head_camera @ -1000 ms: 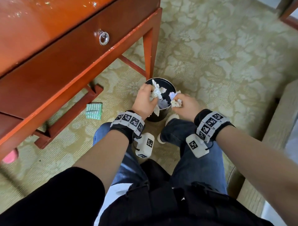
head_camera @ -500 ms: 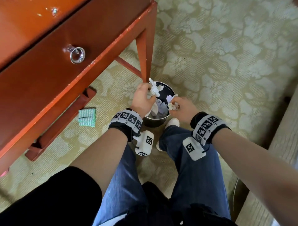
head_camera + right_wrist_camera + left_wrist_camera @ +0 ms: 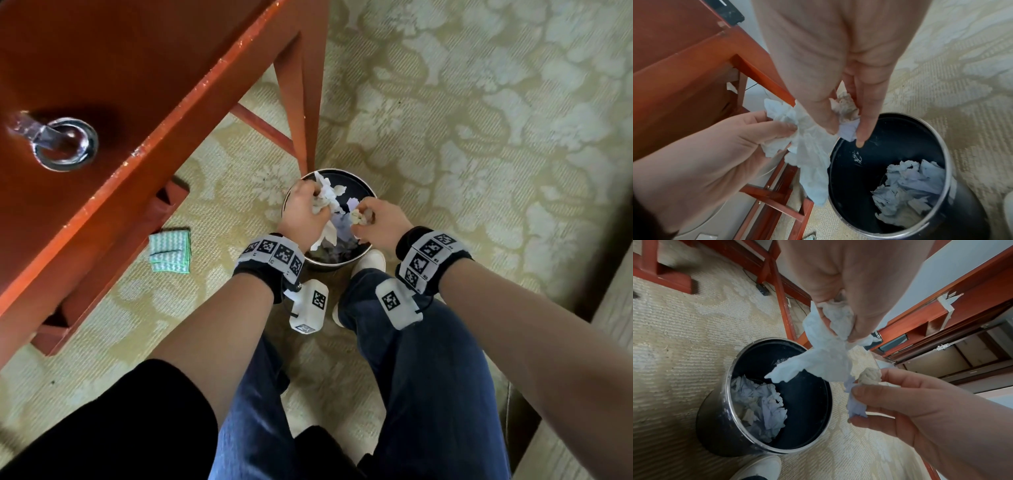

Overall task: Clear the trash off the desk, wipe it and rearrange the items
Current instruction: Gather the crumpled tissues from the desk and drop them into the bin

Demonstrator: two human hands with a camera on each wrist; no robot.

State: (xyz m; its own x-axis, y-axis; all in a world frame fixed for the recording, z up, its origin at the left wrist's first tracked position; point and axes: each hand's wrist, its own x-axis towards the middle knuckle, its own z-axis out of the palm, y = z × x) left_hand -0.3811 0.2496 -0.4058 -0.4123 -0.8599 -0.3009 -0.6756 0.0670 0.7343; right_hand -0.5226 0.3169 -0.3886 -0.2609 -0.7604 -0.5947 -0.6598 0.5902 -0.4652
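currently left hand [image 3: 301, 214] clutches tissue [image 3: 824, 353], right hand [image 3: 376, 226] pinches wad [image 3: 846, 123] above bin [image 3: 368, 195]; trailing tissue may snag the rim, landing on carpet.

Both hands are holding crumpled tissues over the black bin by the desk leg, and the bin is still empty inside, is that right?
Not quite: the bin already holds crumpled tissue, as both wrist views show. The left hand and right hand do hold tissues over it.
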